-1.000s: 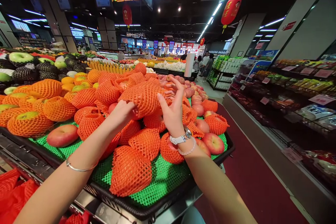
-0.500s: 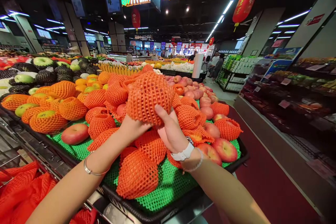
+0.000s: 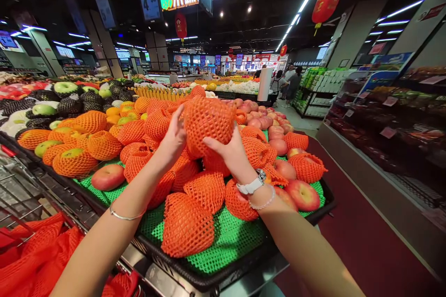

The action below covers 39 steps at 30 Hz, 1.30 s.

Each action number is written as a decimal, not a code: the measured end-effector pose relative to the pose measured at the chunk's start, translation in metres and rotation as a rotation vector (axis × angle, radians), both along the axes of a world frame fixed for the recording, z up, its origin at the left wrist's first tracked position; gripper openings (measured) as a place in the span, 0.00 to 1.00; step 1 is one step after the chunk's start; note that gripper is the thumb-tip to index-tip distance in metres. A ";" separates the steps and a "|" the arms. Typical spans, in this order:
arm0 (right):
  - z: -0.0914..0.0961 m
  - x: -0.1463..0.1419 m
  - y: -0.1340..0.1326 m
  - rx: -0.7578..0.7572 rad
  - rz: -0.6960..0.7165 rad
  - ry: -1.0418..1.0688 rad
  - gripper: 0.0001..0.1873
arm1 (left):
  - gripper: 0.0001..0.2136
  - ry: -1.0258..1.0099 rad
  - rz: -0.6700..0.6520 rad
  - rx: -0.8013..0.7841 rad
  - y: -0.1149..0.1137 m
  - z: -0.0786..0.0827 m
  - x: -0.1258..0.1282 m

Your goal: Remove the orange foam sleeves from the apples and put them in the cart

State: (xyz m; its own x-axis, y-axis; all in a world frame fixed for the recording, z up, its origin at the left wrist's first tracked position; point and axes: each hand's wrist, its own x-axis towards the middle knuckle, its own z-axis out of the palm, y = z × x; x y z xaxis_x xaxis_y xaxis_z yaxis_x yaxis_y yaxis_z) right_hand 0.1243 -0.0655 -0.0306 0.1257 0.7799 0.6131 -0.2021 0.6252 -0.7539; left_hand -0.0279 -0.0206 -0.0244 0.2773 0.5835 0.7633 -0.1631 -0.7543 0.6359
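Note:
An apple in an orange foam net (image 3: 209, 123) is held up over the display of netted apples. My right hand (image 3: 230, 151) grips it from the right and below, thumb across the near side and the other fingers hidden behind. My left hand (image 3: 173, 139) is closed against its left side, its fingertips partly hidden by the net. Below my hands, another netted apple (image 3: 188, 225) lies near the front on a green mesh liner (image 3: 230, 246). Beside my right wrist rests one more netted apple (image 3: 240, 199).
A black tray edge (image 3: 209, 280) runs along the front. Bare apples (image 3: 303, 195) lie at right, and one bare apple (image 3: 108, 177) at left. Orange-netted yellow-green fruit (image 3: 75, 162) sits farther left. A shopping cart (image 3: 14, 181) with red cloth-like material stands at lower left.
My left hand has shifted from underneath the netted apple up to its left side. My right hand has stayed on it. The view has moved slightly.

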 end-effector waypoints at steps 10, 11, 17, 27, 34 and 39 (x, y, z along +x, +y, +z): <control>-0.022 -0.004 0.012 -0.030 0.035 -0.051 0.43 | 0.49 0.172 0.337 0.249 -0.003 -0.010 0.007; -0.023 -0.005 0.013 0.000 0.011 -0.015 0.41 | 0.49 0.188 0.402 0.334 -0.007 -0.009 0.008; -0.011 -0.001 -0.005 0.382 -0.164 0.038 0.41 | 0.40 0.376 0.506 0.755 -0.029 -0.011 0.018; -0.006 -0.002 -0.011 0.350 -0.452 -0.004 0.07 | 0.37 0.474 0.569 0.872 -0.033 -0.018 0.024; -0.005 -0.003 -0.016 0.281 -0.396 0.013 0.11 | 0.37 0.470 0.592 0.909 -0.034 -0.014 0.022; -0.006 -0.003 -0.020 0.257 -0.331 -0.058 0.21 | 0.34 0.495 0.606 0.944 -0.034 -0.015 0.023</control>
